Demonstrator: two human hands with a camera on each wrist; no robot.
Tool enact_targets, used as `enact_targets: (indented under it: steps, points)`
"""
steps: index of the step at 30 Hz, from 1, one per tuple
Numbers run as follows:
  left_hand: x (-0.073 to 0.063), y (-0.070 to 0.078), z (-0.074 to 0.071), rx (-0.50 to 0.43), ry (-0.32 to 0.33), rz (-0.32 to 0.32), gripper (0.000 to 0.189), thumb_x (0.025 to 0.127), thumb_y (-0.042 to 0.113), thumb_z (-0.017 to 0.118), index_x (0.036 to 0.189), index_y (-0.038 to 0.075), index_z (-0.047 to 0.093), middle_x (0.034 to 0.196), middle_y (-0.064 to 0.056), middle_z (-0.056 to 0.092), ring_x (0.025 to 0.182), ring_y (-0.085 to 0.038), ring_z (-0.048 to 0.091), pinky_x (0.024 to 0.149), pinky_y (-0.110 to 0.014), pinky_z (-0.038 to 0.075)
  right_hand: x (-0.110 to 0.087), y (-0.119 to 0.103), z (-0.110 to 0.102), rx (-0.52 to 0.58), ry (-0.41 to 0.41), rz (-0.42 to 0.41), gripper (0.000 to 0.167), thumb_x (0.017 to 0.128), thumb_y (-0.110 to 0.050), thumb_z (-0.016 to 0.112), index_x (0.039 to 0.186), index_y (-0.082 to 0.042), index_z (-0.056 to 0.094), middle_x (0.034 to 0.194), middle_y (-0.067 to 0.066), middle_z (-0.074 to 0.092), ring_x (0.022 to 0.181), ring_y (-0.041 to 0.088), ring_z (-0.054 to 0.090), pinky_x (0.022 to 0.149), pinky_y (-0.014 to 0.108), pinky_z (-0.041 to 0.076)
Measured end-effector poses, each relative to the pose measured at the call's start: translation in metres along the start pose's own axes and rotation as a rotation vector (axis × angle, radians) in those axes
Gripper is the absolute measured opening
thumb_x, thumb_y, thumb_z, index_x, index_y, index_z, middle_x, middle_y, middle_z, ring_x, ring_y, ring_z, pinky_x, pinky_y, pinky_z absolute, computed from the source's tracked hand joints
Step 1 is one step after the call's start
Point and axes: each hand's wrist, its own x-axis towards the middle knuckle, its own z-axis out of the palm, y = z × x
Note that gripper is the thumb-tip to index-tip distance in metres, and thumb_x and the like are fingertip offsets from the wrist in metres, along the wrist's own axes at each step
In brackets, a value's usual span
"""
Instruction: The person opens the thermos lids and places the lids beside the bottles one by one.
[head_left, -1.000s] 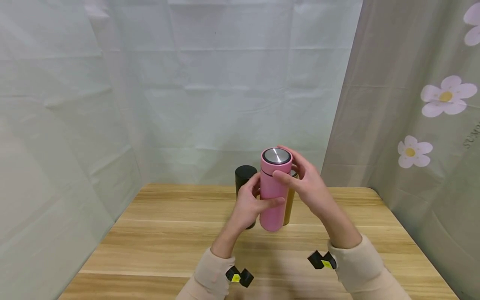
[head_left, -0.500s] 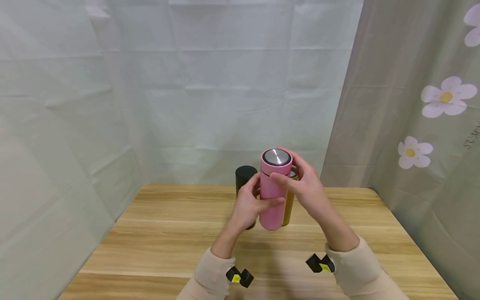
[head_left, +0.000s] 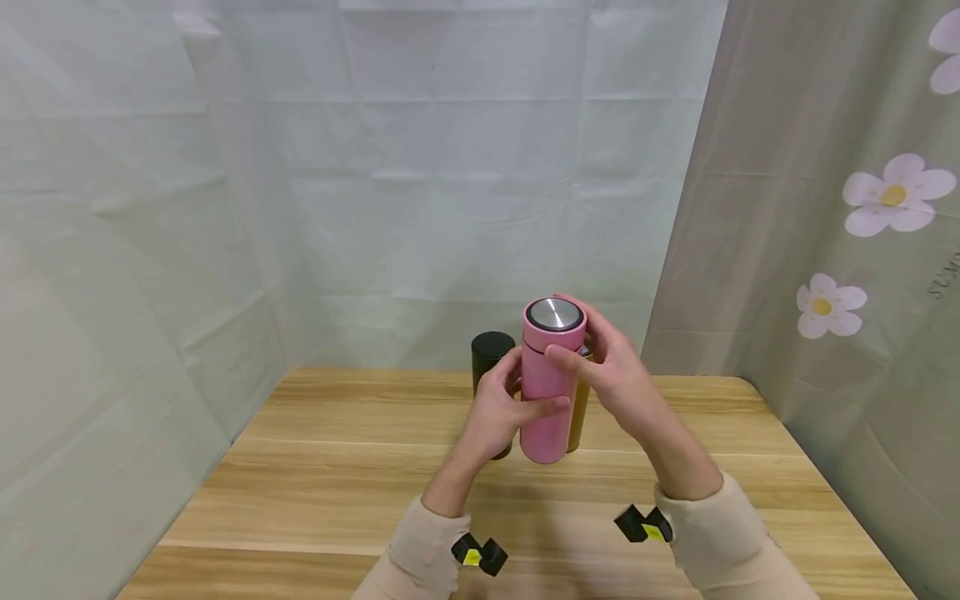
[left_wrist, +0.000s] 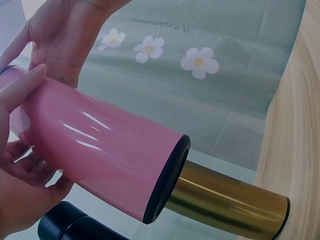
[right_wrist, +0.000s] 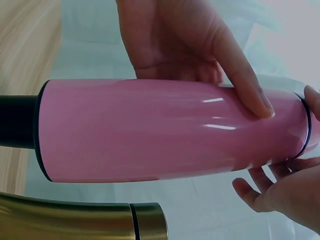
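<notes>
A pink thermos (head_left: 543,435) with a silver disc on its lid is held up off the table, nearly upright, in both hands. My left hand (head_left: 497,410) grips its body from the left, thumb across the front. Around the lid and the dark seam below it, my right hand (head_left: 617,373) holds on from the right. The dark base of the pink thermos (left_wrist: 110,135) shows in the left wrist view, clear of the table. Behind it stand a black thermos (head_left: 492,345) on the left and a gold thermos (head_left: 578,415) on the right, both partly hidden.
The wooden table (head_left: 337,475) spreads out below the hands. A pale cloth (head_left: 465,183) hangs behind it, and a curtain with printed flowers (head_left: 892,195) hangs along the right side. Each sleeve carries a small black device (head_left: 480,553) at the wrist.
My right hand and wrist shifted slightly left at the lid, then back to the right. The pink thermos and my left hand stay almost in place.
</notes>
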Motion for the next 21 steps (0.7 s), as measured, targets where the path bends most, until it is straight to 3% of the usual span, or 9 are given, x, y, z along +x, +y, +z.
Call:
enact_targets:
  steps: [4,10,21]
  points:
    - [-0.0001,0.0,0.001,0.007,0.024,-0.001,0.071,0.086,0.029,0.088,0.147,0.018,0.053,0.136,-0.003,0.064,0.119,-0.024,0.065,0.101,-0.047,0.054,0.0001,0.0007,0.0048,-0.037,0.041,0.005,0.077,0.094,-0.035,0.078,0.159,-0.022,0.04,0.147,0.003,0.054,0.13,0.027,0.052,0.105,0.057,0.045]
    - [-0.0006,0.0006,0.0015,0.014,0.025,-0.018,0.069,0.087,0.028,0.087,0.147,0.019,0.053,0.136,-0.003,0.064,0.12,-0.025,0.064,0.102,-0.048,0.054,0.0001,0.001,0.0087,-0.047,0.099,0.005,0.073,0.093,-0.03,0.079,0.156,-0.019,0.044,0.143,0.004,0.057,0.128,0.026,0.054,0.104,0.055,0.046]
    - [-0.0002,-0.0001,0.0005,0.012,0.001,-0.01,0.07,0.087,0.024,0.086,0.148,0.02,0.052,0.136,-0.003,0.064,0.12,-0.024,0.064,0.103,-0.047,0.053,0.0008,0.0022,0.0016,-0.018,0.046,0.005,0.067,0.095,-0.027,0.077,0.154,-0.017,0.047,0.143,0.004,0.058,0.127,0.026,0.055,0.105,0.054,0.046]
